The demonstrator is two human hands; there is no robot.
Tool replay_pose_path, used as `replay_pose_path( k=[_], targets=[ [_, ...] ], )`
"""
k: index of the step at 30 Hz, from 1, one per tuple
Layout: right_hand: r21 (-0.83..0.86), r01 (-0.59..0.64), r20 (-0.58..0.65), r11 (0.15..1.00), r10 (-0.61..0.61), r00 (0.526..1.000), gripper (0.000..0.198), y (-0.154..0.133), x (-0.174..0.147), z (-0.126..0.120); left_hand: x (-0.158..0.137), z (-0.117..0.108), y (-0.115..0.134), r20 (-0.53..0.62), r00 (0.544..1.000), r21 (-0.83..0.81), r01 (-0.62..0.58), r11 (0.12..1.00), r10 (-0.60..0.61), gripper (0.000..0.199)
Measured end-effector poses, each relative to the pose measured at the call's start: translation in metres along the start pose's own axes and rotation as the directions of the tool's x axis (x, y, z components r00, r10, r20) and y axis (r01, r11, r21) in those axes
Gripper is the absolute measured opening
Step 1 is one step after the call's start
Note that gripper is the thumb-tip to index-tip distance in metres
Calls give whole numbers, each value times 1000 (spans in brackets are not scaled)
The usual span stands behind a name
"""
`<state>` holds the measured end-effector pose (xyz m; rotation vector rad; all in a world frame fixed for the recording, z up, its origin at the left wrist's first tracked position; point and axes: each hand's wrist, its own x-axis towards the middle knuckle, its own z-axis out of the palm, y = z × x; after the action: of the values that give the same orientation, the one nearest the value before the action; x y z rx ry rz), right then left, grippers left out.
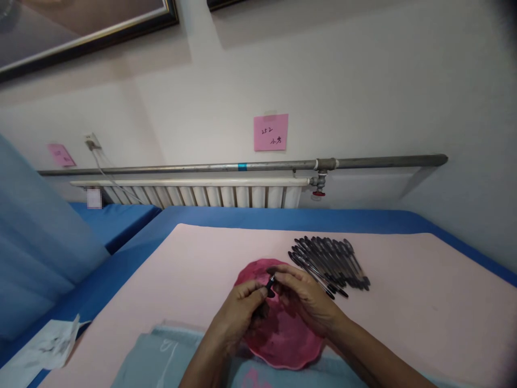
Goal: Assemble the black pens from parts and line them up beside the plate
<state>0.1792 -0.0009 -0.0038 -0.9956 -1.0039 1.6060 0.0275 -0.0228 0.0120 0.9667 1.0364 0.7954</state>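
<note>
Over a pink scalloped plate (283, 345), both of my hands meet at a small black pen part (270, 285) with a light, shiny tip. My left hand (244, 307) pinches its dark lower end between thumb and forefinger. The fingers of my right hand (305, 293) are closed around the shiny end; what else they hold is hidden. Small dark pieces seem to lie on the plate, mostly covered by my hands. Just to the right, many clear pens with black caps (329, 261) lie side by side in a slanted bunch.
A pink sheet (424, 302) covers the blue-edged table (283, 217). Grey-blue cloth (155, 353) lies at the near edge. White paper or a bag (48, 347) rests at left, below a blue curtain (36, 231). Behind stand a radiator (242, 195) and a pipe (181, 168).
</note>
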Motion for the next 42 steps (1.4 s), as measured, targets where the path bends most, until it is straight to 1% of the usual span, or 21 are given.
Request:
replay_pose_path(
  k=[2, 5, 8, 11, 16, 18, 20, 22, 24, 27, 29, 33, 35, 37, 42],
  targets=[
    [-12, 12, -7, 1000, -12, 1000, 26, 0, 1, -1, 0, 1, 0, -4, 1000, -1, 3, 1000, -3, 29],
    [-41, 4, -51, 999, -6, 999, 24, 1, 1, 0, 1, 2, 0, -33, 999, 29, -14, 999, 15, 28],
    [10, -18, -28, 1000, 18, 999, 25, 0, 1, 0, 1, 1, -1, -34, 999, 27, -10, 1000, 11, 29],
    [-7, -6, -15, 1000, 6, 1000, 24, -2, 0, 0, 3, -1, -4, -20, 999, 37, -31, 999, 32, 29],
    [-68, 9, -63, 998, -14, 998, 22, -4, -3, 3, 9, -3, -10, -58, 983, 229, -160, 960, 177, 25],
    [-79, 12, -71, 997, -18, 997, 22, -5, -4, 5, 9, -3, -11, -63, 982, 243, -160, 957, 180, 23],
    [-76, 22, -62, 997, -27, 998, 21, -5, -4, 6, 8, -2, -10, -54, 990, 191, -116, 975, 128, 21],
    [-77, 49, -62, 996, -54, 997, 21, -5, -4, 6, 6, -1, -8, -45, 996, 102, -66, 993, 71, 23],
    [-107, 96, -103, 990, -107, 989, 20, -4, -5, 4, 4, 0, -4, -43, 999, 11, -21, 1000, 21, 26],
    [-205, 186, -151, 961, -219, 964, 19, -2, -7, 2, 1, 0, 1, -38, 999, -109, 21, 994, -25, 29],
    [-300, 253, -119, 920, -300, 947, 20, -1, -10, 2, 0, -1, 2, -28, 999, -165, 32, 986, -37, 29],
    [-472, 388, -23, 791, -451, 892, 21, -1, -13, 2, 1, -3, -1, -20, 999, -206, 24, 978, -29, 31],
    [-523, 413, 21, 745, -473, 881, 23, -1, -13, 3, 2, -3, -2, -24, 999, -198, 16, 980, -21, 31],
    [-549, 403, 39, 732, -459, 887, 25, -1, -12, 2, 2, -3, -2, -29, 999, -185, 15, 983, -21, 30],
    [-496, 380, -16, 781, -445, 895, 28, -2, -12, 2, 0, -1, 2, -23, 999, -169, 42, 985, -46, 29]
  ],
)
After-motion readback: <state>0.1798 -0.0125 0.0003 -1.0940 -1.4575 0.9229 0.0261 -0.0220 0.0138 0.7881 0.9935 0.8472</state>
